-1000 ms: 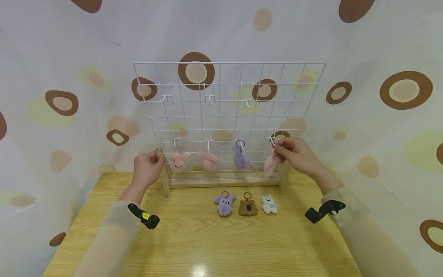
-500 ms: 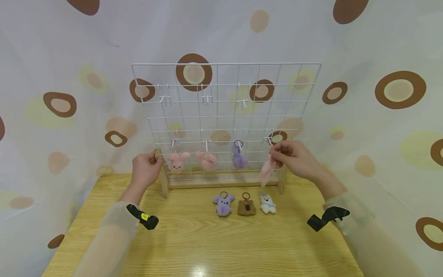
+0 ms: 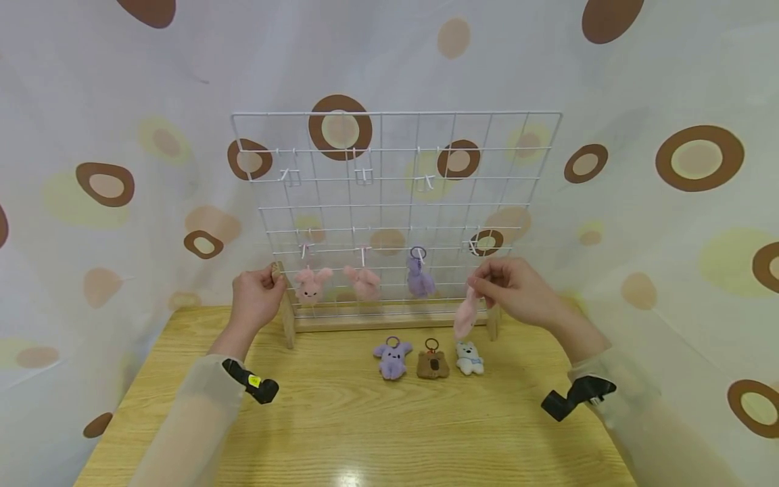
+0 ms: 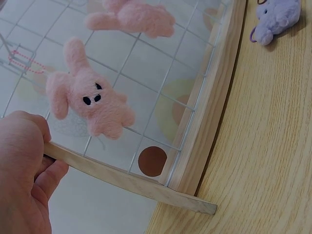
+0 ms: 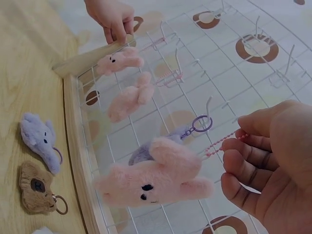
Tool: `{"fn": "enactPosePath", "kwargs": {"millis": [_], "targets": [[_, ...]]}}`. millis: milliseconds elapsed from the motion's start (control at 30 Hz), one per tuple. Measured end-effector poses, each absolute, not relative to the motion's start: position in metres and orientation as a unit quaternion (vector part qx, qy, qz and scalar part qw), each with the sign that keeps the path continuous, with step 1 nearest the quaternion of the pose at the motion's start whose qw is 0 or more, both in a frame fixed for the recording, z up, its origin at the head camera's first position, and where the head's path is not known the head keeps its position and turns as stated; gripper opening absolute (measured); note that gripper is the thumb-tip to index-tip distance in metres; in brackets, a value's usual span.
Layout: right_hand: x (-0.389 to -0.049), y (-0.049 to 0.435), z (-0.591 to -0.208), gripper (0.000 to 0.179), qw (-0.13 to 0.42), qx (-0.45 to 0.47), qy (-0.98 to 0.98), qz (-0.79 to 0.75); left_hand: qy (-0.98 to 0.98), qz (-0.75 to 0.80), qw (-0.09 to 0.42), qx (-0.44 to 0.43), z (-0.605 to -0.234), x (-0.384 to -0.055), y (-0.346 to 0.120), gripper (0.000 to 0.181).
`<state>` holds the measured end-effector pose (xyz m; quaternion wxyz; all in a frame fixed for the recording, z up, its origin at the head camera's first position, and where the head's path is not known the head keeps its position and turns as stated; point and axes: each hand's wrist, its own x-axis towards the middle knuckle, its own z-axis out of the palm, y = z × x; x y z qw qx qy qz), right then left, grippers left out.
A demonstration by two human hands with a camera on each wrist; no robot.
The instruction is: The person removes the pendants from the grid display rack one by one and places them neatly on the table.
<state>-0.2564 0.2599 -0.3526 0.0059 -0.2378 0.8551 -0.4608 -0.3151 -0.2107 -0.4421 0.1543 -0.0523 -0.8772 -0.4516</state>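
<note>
My right hand pinches the pink bead chain of a pink plush bunny keychain, which dangles in front of the rack's right end, off its hook. With my left hand I grip the top of the wooden side post of a white wire grid rack. Two more pink bunny keychains, one facing out and one turned away, hang from lower hooks on the left. A purple plush keychain hangs by its ring to their right.
On the wooden table before the rack lie a purple plush keychain, a brown bear keychain and a white bear plush. Bare white hooks stick out from the upper grid; another hook sits above my right hand.
The right hand has drawn the pink bunny off the rightmost lower hook and lowered it toward the table. My left hand stays on the post.
</note>
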Motion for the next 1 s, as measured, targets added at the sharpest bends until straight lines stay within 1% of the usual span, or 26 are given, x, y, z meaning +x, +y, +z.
{"fn": "enactPosePath", "kwargs": {"millis": [233,667,1000], "targets": [[-0.251,0.256,-0.358,0.013,0.011,-0.243,0.859,-0.450,-0.881,-0.444,0.152,-0.047,-0.442,-0.315,-0.212,0.033],[-0.245,0.248,-0.380,0.014,0.026,-0.252,0.854,-0.455,-0.877,-0.453,0.148,-0.054,-0.442,-0.314,-0.212,0.032],[-0.240,0.232,-0.382,0.014,0.045,-0.266,0.843,-0.466,-0.877,-0.452,0.155,-0.052,-0.441,-0.315,-0.212,0.030]]}}
